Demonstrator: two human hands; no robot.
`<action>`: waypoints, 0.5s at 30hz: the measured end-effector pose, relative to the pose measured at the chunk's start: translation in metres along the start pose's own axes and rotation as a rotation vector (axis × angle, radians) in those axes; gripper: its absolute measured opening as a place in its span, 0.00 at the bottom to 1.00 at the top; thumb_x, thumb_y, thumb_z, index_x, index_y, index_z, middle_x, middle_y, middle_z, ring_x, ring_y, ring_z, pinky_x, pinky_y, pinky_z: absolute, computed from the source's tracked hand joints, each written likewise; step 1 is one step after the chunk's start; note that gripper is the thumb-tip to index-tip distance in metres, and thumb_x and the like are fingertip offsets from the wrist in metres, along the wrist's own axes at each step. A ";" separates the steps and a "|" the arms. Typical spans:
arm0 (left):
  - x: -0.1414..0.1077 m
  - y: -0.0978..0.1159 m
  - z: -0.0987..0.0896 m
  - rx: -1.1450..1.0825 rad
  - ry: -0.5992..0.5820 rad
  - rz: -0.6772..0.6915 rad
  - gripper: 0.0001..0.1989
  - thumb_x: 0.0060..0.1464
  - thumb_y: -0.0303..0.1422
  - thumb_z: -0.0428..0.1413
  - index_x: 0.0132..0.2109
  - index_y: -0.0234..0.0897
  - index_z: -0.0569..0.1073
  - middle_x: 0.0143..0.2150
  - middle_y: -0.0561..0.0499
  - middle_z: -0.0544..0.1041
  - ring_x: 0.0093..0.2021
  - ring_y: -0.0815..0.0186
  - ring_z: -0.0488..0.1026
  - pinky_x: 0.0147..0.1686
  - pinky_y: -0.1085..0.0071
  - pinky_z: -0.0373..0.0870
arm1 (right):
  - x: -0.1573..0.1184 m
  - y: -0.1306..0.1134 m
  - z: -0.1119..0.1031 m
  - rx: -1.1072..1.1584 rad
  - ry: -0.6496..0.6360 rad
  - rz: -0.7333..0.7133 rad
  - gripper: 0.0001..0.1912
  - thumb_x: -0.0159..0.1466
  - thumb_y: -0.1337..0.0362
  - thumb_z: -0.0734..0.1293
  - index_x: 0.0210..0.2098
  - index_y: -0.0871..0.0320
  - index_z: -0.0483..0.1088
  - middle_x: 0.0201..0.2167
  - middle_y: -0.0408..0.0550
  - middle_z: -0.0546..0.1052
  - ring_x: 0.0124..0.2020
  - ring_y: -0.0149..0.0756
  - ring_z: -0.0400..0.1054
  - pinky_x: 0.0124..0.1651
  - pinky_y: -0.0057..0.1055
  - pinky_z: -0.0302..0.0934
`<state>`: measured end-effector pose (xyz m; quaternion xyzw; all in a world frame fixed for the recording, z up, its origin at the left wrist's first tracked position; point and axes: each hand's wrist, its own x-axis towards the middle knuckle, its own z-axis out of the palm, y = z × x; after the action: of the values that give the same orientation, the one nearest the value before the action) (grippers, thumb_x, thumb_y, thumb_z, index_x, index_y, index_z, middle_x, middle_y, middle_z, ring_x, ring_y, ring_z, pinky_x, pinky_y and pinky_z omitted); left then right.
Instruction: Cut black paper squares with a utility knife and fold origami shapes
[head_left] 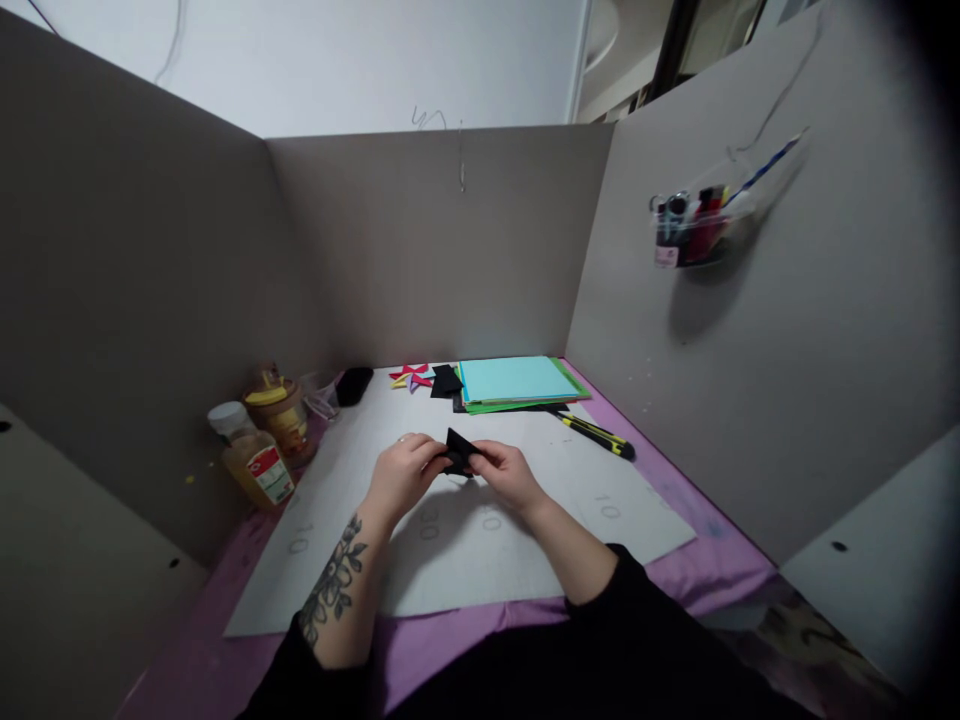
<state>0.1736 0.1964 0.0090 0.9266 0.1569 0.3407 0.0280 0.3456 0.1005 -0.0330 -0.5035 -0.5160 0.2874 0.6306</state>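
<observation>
A small piece of folded black paper (460,446) is held between both hands, above the middle of the white sheet (540,560). My left hand (405,470) pinches its left side, fingers closed. On its right side, my right hand (510,474) grips it between thumb and fingers. One pointed corner of the paper sticks up between the hands; part of the fold is hidden by the fingers. Beyond them lie a stack of coloured paper (517,380) with light blue on top, and a black paper piece (446,381).
A yellow-and-black utility knife (600,436) lies to the right. Several coloured paper shapes (411,376) and a black phone-like object (355,386) are at the back. A glue bottle (259,462) and a brown jar (281,415) stand left. A cup of tools (697,232) hangs on the right wall.
</observation>
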 end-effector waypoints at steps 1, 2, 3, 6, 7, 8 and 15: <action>0.000 0.001 -0.001 -0.006 -0.020 -0.002 0.08 0.58 0.35 0.52 0.40 0.40 0.75 0.36 0.47 0.76 0.37 0.63 0.71 0.38 0.68 0.66 | 0.000 0.001 0.000 -0.008 -0.002 -0.005 0.15 0.58 0.56 0.66 0.39 0.59 0.74 0.33 0.48 0.76 0.33 0.37 0.70 0.38 0.33 0.65; 0.001 0.001 -0.002 -0.009 -0.037 -0.005 0.08 0.58 0.34 0.51 0.40 0.40 0.74 0.36 0.47 0.76 0.37 0.63 0.71 0.38 0.68 0.66 | 0.000 0.002 0.000 -0.010 -0.003 -0.010 0.14 0.58 0.56 0.66 0.39 0.58 0.74 0.33 0.48 0.76 0.33 0.36 0.70 0.38 0.32 0.65; 0.002 0.002 -0.003 -0.005 -0.049 -0.009 0.08 0.58 0.34 0.51 0.39 0.39 0.74 0.36 0.48 0.76 0.37 0.63 0.71 0.37 0.68 0.66 | 0.000 0.003 0.000 -0.008 -0.006 -0.014 0.14 0.58 0.57 0.66 0.39 0.58 0.74 0.33 0.48 0.76 0.33 0.36 0.70 0.37 0.32 0.65; 0.004 0.005 -0.004 0.053 -0.053 -0.022 0.08 0.58 0.32 0.50 0.35 0.39 0.73 0.33 0.47 0.74 0.36 0.63 0.70 0.36 0.67 0.64 | 0.000 0.005 0.001 -0.008 -0.011 -0.015 0.13 0.57 0.60 0.66 0.40 0.58 0.74 0.33 0.48 0.76 0.33 0.36 0.70 0.37 0.32 0.64; 0.005 0.005 -0.003 0.090 -0.047 -0.029 0.08 0.58 0.32 0.50 0.33 0.39 0.73 0.32 0.47 0.74 0.35 0.62 0.69 0.36 0.67 0.64 | 0.000 0.006 0.002 -0.014 -0.010 -0.013 0.13 0.56 0.60 0.67 0.40 0.58 0.74 0.33 0.48 0.76 0.33 0.36 0.69 0.38 0.32 0.64; 0.006 0.006 -0.002 0.128 -0.040 -0.037 0.09 0.58 0.31 0.50 0.32 0.38 0.73 0.32 0.47 0.73 0.35 0.61 0.69 0.37 0.66 0.63 | 0.000 0.007 0.002 -0.024 -0.010 -0.011 0.13 0.56 0.61 0.67 0.40 0.58 0.73 0.33 0.47 0.76 0.33 0.36 0.69 0.38 0.32 0.64; 0.005 0.000 0.007 0.048 -0.037 -0.090 0.06 0.57 0.28 0.51 0.39 0.38 0.72 0.34 0.48 0.75 0.36 0.62 0.70 0.36 0.67 0.62 | 0.005 0.013 0.006 -0.133 0.039 0.011 0.14 0.54 0.63 0.67 0.40 0.59 0.71 0.30 0.44 0.73 0.29 0.32 0.66 0.34 0.29 0.62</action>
<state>0.1819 0.1985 0.0069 0.9251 0.2062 0.3180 0.0238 0.3439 0.1108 -0.0438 -0.5527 -0.5187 0.2458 0.6042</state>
